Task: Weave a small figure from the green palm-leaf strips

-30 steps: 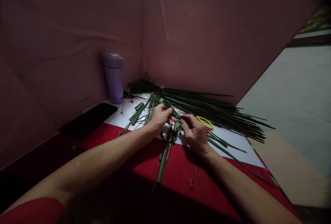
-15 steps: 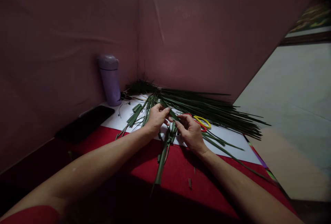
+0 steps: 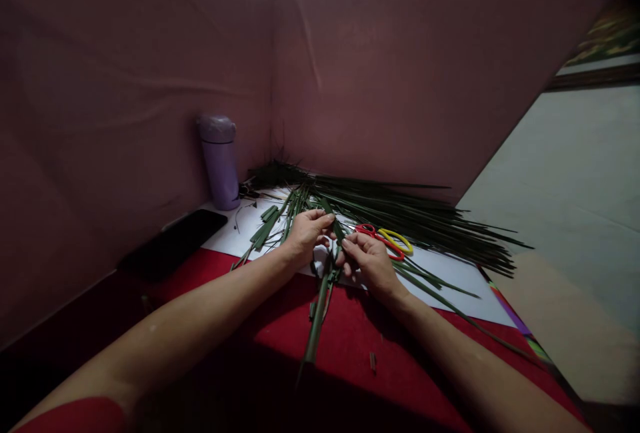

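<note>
A green leaf strip (image 3: 333, 220) runs between my two hands above the white sheet. My left hand (image 3: 309, 236) pinches its upper part between thumb and fingers. The fingers of my right hand (image 3: 371, 261) are closed on its lower end. Below them, a longer leaf piece (image 3: 315, 333) extends over the red cloth toward me. Red-handled scissors (image 3: 393, 248) and a yellow handle loop (image 3: 397, 241) lie just beyond my right hand. Short cut leaf pieces (image 3: 267, 228) lie left of my left hand.
A large bundle of long leaves (image 3: 415, 216) spans the back of the white sheet (image 3: 493, 305). At the left stand a purple bottle (image 3: 221, 170) and, nearer, a flat black object (image 3: 175, 243). Pink walls (image 3: 370, 73) rise behind the red-covered table (image 3: 250, 326).
The whole view has shifted slightly. My right hand has lowered a little from the scissors, so more of their red handles shows. The strip between my hands now slants more steeply.
</note>
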Demonstrator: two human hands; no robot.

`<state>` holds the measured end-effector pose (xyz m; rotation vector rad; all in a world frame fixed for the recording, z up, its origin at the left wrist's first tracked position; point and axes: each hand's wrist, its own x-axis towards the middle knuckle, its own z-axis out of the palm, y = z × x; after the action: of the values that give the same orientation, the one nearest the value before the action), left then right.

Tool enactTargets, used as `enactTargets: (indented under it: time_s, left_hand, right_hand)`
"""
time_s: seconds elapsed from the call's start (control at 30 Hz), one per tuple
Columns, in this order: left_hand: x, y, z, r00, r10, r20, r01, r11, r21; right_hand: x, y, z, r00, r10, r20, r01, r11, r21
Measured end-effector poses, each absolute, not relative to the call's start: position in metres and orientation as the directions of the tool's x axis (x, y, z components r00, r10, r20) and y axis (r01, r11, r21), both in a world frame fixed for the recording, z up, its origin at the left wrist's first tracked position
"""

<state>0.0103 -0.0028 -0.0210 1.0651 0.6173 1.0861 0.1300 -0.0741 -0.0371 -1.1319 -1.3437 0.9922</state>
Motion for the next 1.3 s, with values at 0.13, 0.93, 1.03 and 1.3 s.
enactTargets:
  time_s: [0.13,0.93,1.03,1.3]
  left_hand:
    - [0.008,0.001,-0.020,0.406,0.912,0.052,-0.399,0.126,0.908]
    - [0.007,-0.003,-0.018,0.451,0.890,0.064,-0.352,0.112,0.929]
    - [0.008,-0.003,-0.021,0.465,0.880,0.100,-0.329,0.067,0.942]
    - [0.011,-0.008,-0.022,0.534,0.827,0.176,-0.274,-0.028,0.961]
  right_hand:
    - [0.132,-0.074,-0.038,0.031,0.951,0.308,0.234,0.293,-0.927]
    - [0.142,-0.077,-0.036,-0.257,0.608,0.751,0.565,0.725,-0.394]
    - [0.140,-0.075,-0.036,-0.140,0.695,0.706,0.496,0.666,-0.557]
    - [0.139,-0.069,-0.037,0.152,0.838,0.524,0.346,0.451,-0.823]
